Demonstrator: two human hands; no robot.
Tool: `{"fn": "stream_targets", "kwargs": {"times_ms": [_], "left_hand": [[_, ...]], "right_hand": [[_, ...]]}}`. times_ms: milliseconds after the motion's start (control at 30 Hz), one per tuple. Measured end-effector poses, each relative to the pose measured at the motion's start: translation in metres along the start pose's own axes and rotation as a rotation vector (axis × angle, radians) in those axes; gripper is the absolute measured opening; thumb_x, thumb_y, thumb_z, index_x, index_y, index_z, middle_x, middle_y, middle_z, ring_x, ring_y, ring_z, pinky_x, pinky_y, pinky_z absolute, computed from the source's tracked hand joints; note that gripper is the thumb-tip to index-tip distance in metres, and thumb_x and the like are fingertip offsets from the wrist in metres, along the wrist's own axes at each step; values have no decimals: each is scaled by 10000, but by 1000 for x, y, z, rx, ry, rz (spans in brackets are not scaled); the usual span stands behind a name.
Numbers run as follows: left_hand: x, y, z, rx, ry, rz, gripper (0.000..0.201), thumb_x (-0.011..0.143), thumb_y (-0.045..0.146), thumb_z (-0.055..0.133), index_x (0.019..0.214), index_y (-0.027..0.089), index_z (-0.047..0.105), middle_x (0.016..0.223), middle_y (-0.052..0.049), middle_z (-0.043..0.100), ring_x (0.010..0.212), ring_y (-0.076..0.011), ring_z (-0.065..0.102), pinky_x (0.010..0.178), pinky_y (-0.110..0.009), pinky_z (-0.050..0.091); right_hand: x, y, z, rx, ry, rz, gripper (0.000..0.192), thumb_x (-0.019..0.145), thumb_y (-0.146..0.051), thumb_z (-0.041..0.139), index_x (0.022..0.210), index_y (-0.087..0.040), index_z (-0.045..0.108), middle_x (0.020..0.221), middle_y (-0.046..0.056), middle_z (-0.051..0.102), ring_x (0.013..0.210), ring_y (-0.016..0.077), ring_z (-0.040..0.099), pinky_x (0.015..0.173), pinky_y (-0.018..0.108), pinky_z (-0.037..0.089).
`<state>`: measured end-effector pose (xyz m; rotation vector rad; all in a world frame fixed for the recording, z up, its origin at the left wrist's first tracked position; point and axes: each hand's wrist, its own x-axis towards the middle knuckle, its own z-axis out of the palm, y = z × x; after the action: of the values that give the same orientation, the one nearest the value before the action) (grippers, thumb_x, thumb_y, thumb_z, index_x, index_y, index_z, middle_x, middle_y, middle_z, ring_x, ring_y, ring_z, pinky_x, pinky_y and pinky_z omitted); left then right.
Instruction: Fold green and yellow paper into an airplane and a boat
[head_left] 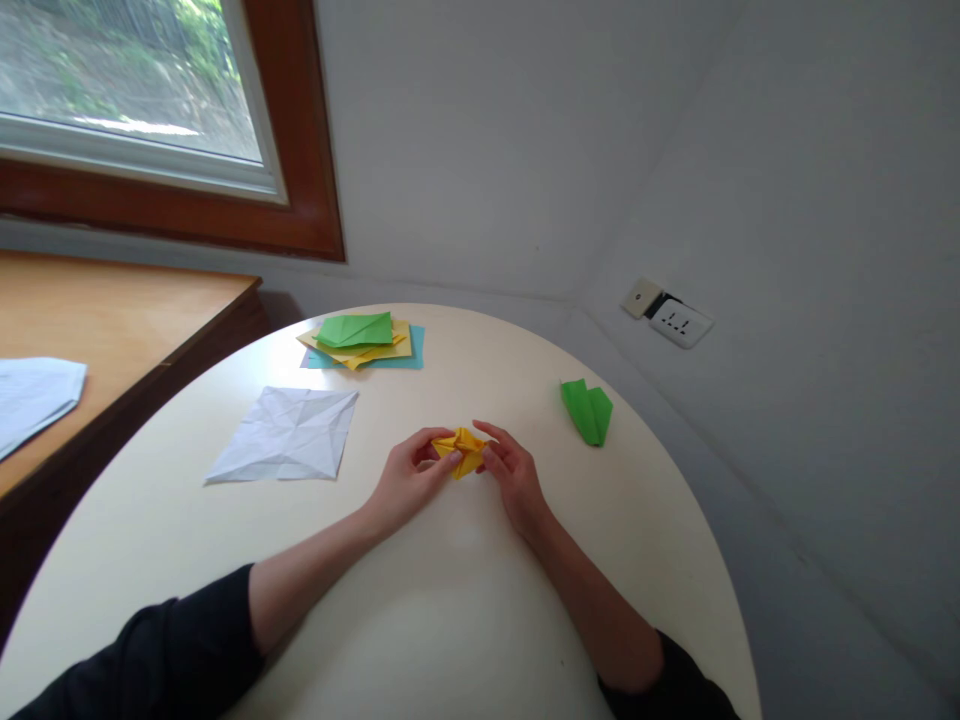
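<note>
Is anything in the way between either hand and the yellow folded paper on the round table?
Nothing visible is. The left hand and right hand both already pinch the yellow folded paper from either side. The creased white sheet and green folded paper lie apart from it on the table.

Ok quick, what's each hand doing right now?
Left hand: closed, pinching the yellow folded paper from its left side.
Right hand: closed, pinching the same paper from its right side.

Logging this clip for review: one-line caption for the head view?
Both hands, left hand and right hand, pinch a folded yellow paper piece on a round cream table, beside a creased white sheet.
</note>
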<state>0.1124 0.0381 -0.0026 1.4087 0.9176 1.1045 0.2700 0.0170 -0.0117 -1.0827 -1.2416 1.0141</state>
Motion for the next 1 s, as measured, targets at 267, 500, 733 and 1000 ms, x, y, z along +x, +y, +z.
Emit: {"fn": "stream_targets", "kwargs": {"times_ms": [267,500,733,1000], "left_hand": [[-1,-2,1,-3,-8,4,356,703,396,659,945,161,545,824,-28,645,716,-150,612,645,-273,499],[-2,0,1,12,-19,-9,364,698,401,667,951,160,563,832,-33,660,716,-154,623,650,-270,498],[-1,4,-2,-43,-27,7,287,759,367,579,942,145,590,884,-54,650,821,-180,613,721,-288,496],[3,3,-4,-246,49,-83,367,683,289,537,1011,137,600,984,-74,650,877,-213,608,727,-328,514]], "right_hand": [[-1,-6,4,-75,-83,-46,423,735,-438,619,1083,-202,577,818,27,668,714,146,627,594,246,506],[-1,-6,5,-135,-69,-52,394,759,-452,584,1064,-202,566,1069,93,639,894,196,630,647,271,525],[-2,-7,5,-155,-50,-60,356,793,-418,547,1072,-198,567,1005,78,648,832,179,621,628,268,516],[1,1,1,84,-6,23,474,754,-421,598,1166,-206,503,887,35,647,758,151,612,612,261,520]]}}
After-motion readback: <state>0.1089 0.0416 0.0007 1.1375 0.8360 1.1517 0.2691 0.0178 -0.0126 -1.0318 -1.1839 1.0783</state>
